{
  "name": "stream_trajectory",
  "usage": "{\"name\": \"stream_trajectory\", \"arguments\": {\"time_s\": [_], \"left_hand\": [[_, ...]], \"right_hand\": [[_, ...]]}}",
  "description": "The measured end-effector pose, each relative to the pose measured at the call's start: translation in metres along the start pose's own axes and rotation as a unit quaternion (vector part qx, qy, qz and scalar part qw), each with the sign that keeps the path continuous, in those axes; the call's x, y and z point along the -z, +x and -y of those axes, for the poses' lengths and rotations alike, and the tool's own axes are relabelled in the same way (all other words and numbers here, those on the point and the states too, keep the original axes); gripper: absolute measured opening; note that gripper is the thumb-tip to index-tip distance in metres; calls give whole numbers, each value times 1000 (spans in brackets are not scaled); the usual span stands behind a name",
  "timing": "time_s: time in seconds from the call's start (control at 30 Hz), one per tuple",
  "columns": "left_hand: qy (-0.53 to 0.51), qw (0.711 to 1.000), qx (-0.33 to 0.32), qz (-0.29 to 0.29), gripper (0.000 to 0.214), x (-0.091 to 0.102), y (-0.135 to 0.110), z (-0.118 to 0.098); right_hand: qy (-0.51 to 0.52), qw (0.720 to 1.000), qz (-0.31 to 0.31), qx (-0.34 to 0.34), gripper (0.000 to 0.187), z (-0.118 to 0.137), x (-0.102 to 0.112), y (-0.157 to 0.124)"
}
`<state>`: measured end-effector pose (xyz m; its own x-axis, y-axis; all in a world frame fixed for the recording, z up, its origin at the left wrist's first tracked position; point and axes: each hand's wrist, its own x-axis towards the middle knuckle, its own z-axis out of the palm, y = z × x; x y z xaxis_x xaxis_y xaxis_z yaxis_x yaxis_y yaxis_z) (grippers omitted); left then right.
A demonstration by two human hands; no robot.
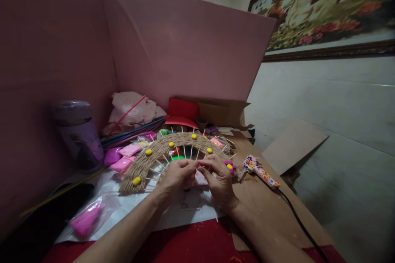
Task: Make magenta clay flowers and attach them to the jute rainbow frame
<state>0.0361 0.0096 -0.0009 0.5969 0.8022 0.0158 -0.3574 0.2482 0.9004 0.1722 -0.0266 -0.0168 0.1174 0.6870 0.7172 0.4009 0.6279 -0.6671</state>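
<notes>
A jute-wrapped arch (pixel 173 144) on thin wooden sticks lies on a white sheet (pixel 185 211). Yellow clay dots sit along it, and a pink clay flower (pixel 230 166) with a yellow centre is at its right end. My left hand (pixel 177 174) and my right hand (pixel 219 178) meet just below the arch. Their fingertips pinch together on a small pink piece of clay (pixel 199 165) between them.
Pink clay packets (pixel 123 157) lie left of the arch, another bag (pixel 86 220) nearer me. A purple lidded cup (pixel 78 133) stands at the left. A patterned glue gun (pixel 261 171) with a black cord lies on the brown cardboard (pixel 293 144) to the right. Pink boards wall the back.
</notes>
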Motion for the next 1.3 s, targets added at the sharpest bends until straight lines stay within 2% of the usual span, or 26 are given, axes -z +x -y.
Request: {"name": "stream_trajectory", "arguments": {"time_s": [0.2,0.33,0.67,0.87,1.03,1.3], "left_hand": [[29,999,-5,-23,43,-2,-1,0],[9,999,-3,-34,39,-2,-1,0],[8,1000,9,-11,37,1,0,0],[12,1000,2,-15,41,0,0,2],[-10,999,5,-42,37,1,1,2],[-4,1000,3,-25,40,0,0,1]], "right_hand": [[-20,1000,3,-5,9,1,0,0],[-18,1000,-4,-15,6,1,1,0],[-18,1000,0,-10,5,-1,0,-1],[-31,1000,0,5,3,1,1,-1],[-44,999,15,-1,5,2,2,0],[-29,1000,-4,11,5,1,1,-1]]}}
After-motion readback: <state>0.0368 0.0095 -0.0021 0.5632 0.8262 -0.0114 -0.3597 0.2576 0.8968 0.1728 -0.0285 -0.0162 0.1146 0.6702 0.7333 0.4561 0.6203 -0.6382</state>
